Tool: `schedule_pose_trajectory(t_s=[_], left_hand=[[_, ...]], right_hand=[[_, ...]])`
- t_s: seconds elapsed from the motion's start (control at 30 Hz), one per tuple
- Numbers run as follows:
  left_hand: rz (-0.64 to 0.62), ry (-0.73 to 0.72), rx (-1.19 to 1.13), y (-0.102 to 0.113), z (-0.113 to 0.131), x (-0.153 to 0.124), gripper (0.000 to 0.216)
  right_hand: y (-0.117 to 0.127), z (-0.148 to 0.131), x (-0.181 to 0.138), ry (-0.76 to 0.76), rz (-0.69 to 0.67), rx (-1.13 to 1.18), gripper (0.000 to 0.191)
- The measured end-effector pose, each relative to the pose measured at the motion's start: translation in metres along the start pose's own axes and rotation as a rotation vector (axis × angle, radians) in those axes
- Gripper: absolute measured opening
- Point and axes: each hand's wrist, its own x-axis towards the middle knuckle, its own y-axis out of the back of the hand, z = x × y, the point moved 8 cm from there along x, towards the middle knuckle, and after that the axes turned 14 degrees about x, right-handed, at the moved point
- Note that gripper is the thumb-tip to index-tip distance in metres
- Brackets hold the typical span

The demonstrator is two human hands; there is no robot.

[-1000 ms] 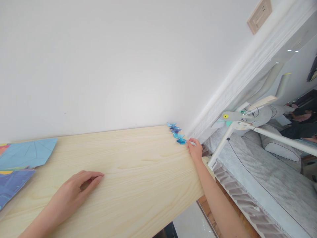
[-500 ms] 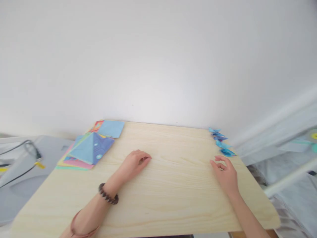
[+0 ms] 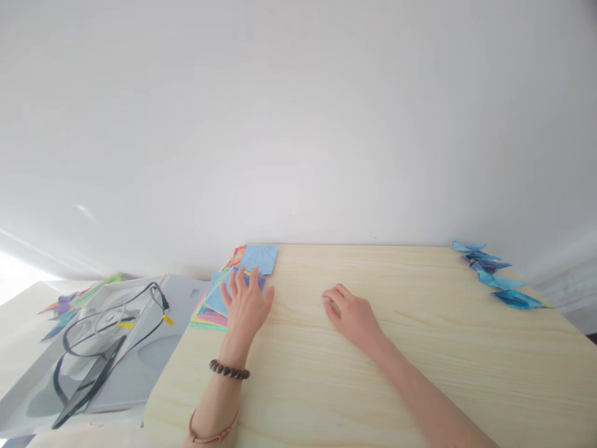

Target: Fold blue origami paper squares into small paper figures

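My left hand [image 3: 245,307] is spread open over a stack of colourful square origami papers [image 3: 208,316] at the table's left edge. Its fingertips reach onto the blue sheets; whether they press on them I cannot tell. Just behind lies a light blue creased sheet [image 3: 259,259], beside an orange-red patterned piece [image 3: 237,256]. My right hand [image 3: 353,316] rests over the middle of the wooden table [image 3: 420,311]. Its fingers are loosely curled, with thumb and forefinger slightly apart and nothing seen between them.
Several folded blue paper cranes [image 3: 501,279] stand in a row along the table's right edge. To the left, a grey-white tray [image 3: 172,323] holds black cables [image 3: 68,348] with yellow tags. Beyond it lie more folded coloured papers [image 3: 63,305]. A white wall [image 3: 298,124] closes off the back.
The view has turned left. My left hand has moved onto the paper stack and its fingers have spread. My right hand has come from beside the blue cranes to the table's middle.
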Motion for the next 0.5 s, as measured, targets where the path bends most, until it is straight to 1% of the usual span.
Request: schedule_pose_trajectory(t_s=[0.07,0.1,0.13,0.23,0.33,0.4,0.5], left_hand=[[-0.150,0.021,0.083,-0.017,-0.018,0.001,0.058],[-0.206,-0.002,0.109,-0.024,-0.022,0.000,0.058],[-0.236,-0.030,0.132,-0.028,-0.024,0.000,0.057],[-0.221,-0.068,0.137,-0.029,-0.025,0.000,0.051],[-0.212,-0.065,0.095,-0.023,-0.022,0.002,0.046],[-0.171,-0.069,0.065,-0.012,-0.018,0.004,0.041],[-0.079,-0.056,0.001,0.017,-0.009,0.006,0.041]], right_hand=[[-0.001,0.000,0.008,-0.018,0.028,0.019,0.020],[0.000,0.002,0.010,-0.026,0.038,0.043,0.020],[0.001,0.005,0.011,-0.037,0.049,0.072,0.020],[0.005,0.012,0.011,-0.062,0.068,0.169,0.020],[0.007,0.016,0.010,-0.078,0.081,0.255,0.019],[0.008,0.017,0.010,-0.089,0.086,0.310,0.018],[0.010,0.020,0.011,-0.127,0.083,0.411,0.018]])
